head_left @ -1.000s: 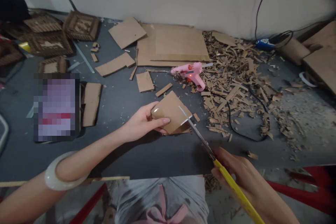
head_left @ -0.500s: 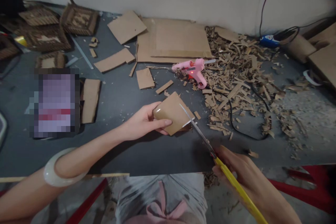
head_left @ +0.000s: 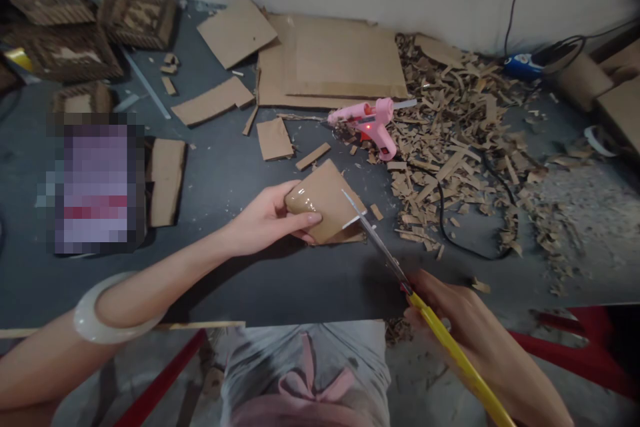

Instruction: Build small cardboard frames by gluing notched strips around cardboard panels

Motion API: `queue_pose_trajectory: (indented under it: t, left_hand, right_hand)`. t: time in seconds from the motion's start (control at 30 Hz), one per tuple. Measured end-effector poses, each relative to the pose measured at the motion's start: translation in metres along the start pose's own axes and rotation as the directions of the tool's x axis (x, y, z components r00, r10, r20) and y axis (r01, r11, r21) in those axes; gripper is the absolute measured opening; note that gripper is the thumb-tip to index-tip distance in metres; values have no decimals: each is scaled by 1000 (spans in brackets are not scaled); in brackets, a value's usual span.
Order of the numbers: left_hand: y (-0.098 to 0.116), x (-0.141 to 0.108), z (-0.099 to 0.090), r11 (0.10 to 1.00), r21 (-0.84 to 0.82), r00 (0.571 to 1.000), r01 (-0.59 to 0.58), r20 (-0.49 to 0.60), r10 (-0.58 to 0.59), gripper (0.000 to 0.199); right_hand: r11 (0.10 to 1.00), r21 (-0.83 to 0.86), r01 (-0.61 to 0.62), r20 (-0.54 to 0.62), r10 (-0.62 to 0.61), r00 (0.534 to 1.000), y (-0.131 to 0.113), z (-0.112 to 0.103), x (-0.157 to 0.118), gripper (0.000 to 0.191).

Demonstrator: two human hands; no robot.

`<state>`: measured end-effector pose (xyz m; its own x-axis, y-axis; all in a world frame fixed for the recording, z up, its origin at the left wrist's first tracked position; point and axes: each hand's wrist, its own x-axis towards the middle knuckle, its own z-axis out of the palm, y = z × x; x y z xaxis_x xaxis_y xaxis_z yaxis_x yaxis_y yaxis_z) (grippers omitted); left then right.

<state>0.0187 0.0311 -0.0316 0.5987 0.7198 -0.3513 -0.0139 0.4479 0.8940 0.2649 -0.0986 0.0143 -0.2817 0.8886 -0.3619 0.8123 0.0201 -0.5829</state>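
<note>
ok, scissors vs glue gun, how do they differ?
The scissors are in the right hand; the glue gun lies untouched beside cardboard scraps. The scissors have a yellow handle and metal blades; the glue gun has a pink body with a lit red light. The scissors' blades reach the cardboard piece in the left hand. Both are hand tools.

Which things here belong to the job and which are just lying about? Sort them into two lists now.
In the job: left hand, cardboard piece, right hand, yellow-handled scissors.

Lying about: pink hot glue gun, heap of cardboard scraps, black cable.
</note>
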Motion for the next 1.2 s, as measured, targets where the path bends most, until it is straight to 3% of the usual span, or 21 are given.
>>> queue_pose_trajectory:
  t: [0.73, 1.2]
  left_hand:
    - [1, -3, 3, 999, 25, 998, 26, 58, -27, 43]
    - [2, -2, 1, 998, 34, 995, 44, 86, -47, 42]
  right_hand:
    - [999, 4, -50, 12, 50, 999, -5, -1, 5, 34]
    - [1000, 27, 1, -42, 0, 999, -4, 0, 7, 32]
